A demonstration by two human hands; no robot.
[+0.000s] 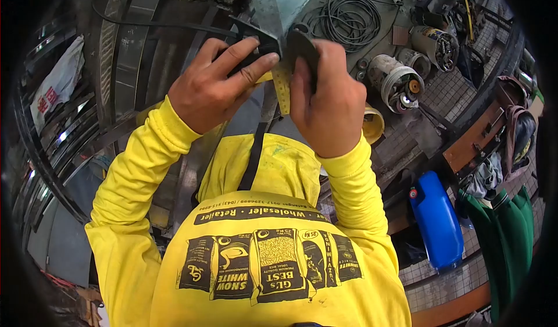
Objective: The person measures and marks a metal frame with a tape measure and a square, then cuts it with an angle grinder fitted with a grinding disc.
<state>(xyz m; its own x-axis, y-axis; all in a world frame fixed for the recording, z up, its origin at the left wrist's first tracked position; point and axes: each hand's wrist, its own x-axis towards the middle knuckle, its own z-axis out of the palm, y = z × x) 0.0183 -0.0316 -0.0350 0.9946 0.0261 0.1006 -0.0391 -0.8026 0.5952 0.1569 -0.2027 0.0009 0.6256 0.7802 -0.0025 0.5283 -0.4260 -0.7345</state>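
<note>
My left hand (224, 74) is bent over a black block-like piece (247, 52) with a straight grey edge, fingertips pressing at its right side. A metal ruler (266, 7) with scale marks runs down from the top to between my hands, and its lower end (281, 88) looks yellow. Closed in a pinch, my right hand (330, 100) grips a dark flat piece with a rounded edge (303, 51) by thumb and fingers, right beside the ruler. I cannot tell what kind of tool this dark piece is.
Long metal bars (139, 42) lie at the left, near a white sack (58, 86). A coiled black cable (351, 22) is on the floor ahead. Buckets of small parts (386, 74) stand at the right. Closer in are a blue jerrycan (436, 222) and green cloth (500, 234).
</note>
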